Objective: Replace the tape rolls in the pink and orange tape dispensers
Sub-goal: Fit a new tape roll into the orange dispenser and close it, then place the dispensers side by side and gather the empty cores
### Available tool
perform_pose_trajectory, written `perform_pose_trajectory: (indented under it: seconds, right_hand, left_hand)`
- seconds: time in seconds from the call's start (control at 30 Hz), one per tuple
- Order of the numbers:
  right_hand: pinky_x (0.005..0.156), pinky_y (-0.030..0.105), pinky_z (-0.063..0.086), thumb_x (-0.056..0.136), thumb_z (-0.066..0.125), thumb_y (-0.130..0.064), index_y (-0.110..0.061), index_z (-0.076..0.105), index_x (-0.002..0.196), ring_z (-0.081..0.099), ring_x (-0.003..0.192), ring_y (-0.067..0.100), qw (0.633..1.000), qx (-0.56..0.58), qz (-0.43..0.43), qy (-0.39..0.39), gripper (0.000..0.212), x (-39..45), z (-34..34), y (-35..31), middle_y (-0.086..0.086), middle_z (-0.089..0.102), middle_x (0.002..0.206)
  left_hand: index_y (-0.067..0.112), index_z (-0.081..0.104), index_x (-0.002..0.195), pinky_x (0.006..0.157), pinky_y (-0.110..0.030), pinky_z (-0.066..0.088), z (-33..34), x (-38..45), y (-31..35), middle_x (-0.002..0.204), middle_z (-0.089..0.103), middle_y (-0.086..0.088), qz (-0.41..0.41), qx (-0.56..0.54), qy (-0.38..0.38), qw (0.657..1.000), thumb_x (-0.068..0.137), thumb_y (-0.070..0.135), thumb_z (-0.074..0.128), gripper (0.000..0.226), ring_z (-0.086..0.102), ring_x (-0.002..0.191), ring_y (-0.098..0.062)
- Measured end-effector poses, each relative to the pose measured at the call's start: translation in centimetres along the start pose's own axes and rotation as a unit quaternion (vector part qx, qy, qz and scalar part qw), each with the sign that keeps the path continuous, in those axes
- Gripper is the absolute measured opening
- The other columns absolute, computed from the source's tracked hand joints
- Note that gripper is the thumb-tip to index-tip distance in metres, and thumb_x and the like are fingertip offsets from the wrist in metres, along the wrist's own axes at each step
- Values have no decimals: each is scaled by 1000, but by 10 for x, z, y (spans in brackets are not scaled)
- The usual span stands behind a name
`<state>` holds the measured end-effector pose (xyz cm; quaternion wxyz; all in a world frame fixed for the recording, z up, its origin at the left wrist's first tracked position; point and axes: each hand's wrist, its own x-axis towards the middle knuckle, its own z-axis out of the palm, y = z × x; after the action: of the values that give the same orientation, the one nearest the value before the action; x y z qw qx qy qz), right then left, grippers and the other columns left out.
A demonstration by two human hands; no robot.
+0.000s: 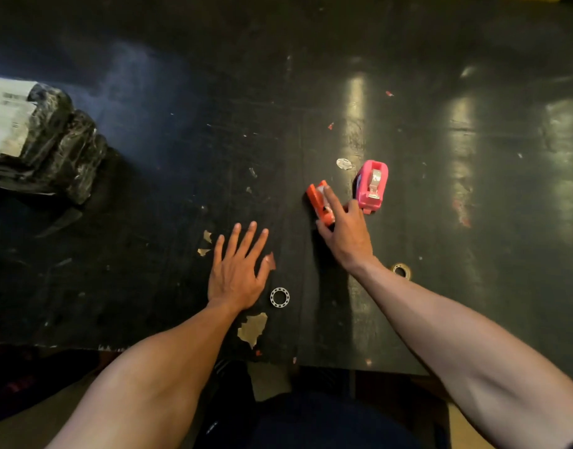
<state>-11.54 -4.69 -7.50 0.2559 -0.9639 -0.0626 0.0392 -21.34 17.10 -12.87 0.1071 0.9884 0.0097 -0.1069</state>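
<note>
Orange dispenser lying tilted, long axis running up-left, gripped by right hand. Pink dispenser upright just beside. Left hand flat on table, fingers spread, holding nothing.

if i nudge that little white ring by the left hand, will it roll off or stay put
The white ring lies flat on the table, so it would probably slide rather than roll. It looks thin and hollow, so likely very light. Its thin rim may be hard to pinch.
</note>
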Motion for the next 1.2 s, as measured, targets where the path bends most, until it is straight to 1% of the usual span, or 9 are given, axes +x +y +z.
perform_pose_trajectory:
  seconds: [0.17, 0.27, 0.33, 0.53, 0.83, 0.93, 1.03, 1.1, 1.2]
  right_hand:
    - [105, 41, 40, 82, 75, -23, -10, 34, 147, 47, 127, 39, 981, 99, 156, 63, 78, 48, 4, -17, 22, 44, 138]
    - [107, 38, 37, 82, 74, -28, -1, 51, 129, 49, 122, 39, 963, 109, 235, 74, 59, 67, 9, -24, 22, 48, 131]
    - [106, 40, 40, 80, 74, -30, -2, 54, 125, 51, 118, 40, 957, 114, 254, 84, 57, 73, 13, -28, 21, 50, 126]
    - [108, 38, 37, 88, 70, -28, -21, 28, 153, 47, 121, 36, 972, 79, 206, 75, 77, 71, 15, -28, 20, 44, 129]
    - [108, 40, 40, 88, 71, -28, -22, 28, 153, 51, 118, 38, 977, 87, 186, 55, 78, 77, 12, -20, 19, 44, 128]
    - [109, 45, 40, 88, 71, -34, -18, 23, 153, 48, 124, 42, 980, 64, 185, 39, 83, 77, 8, -21, 23, 43, 134]
    - [115, 46, 30, 87, 71, -41, -14, 13, 155, 35, 138, 43, 975, 99, 198, 28, 94, 66, 5, -25, 26, 36, 147]
    - [118, 42, 25, 89, 69, -37, -14, 9, 157, 29, 143, 41, 970, 142, 193, 24, 93, 48, 3, -29, 26, 30, 152]
    - [113, 32, 27, 91, 65, -22, -13, 17, 157, 36, 138, 38, 972, 176, 158, 1, 82, 5, 3, -30, 24, 35, 146]
  left_hand:
    - [37, 4, 158, 127, -53, 4, 3, 0, -3, 169, -1, 6, -1, -7, 11, 1000, 102, 54, 22, 62, -2, 158, -22]
    - [37, 2, 157, 127, -52, 5, 2, -1, -2, 168, -3, 7, 0, -7, 12, 1000, 102, 55, 23, 61, -2, 158, -22]
    - [37, 2, 157, 127, -52, 4, 0, -1, -1, 167, -3, 7, 0, -9, 12, 1000, 102, 54, 23, 61, -2, 158, -22]
    - [38, -2, 156, 127, -53, 5, 0, -1, 0, 169, -2, 6, 0, -4, 4, 1000, 102, 55, 23, 62, -3, 158, -22]
    - [37, 2, 157, 127, -52, 3, 1, 0, -1, 168, -2, 7, 1, -4, 10, 1000, 102, 56, 22, 62, -3, 158, -22]
    - [37, 4, 157, 127, -52, 3, 2, 0, -2, 169, -1, 6, 3, -9, 13, 1000, 102, 55, 23, 62, -3, 158, -22]
    - [37, 4, 159, 127, -52, 3, 1, 0, -2, 169, -2, 6, 5, -6, 9, 1000, 102, 55, 24, 62, -3, 158, -22]
    - [37, 4, 158, 127, -52, 2, 0, 0, -1, 169, -2, 6, 7, -3, 8, 1000, 102, 55, 24, 62, -3, 158, -22]
    - [36, 11, 159, 127, -52, 2, -2, 0, -2, 169, 2, 7, 11, -16, 14, 1000, 102, 53, 28, 62, -1, 158, -21]
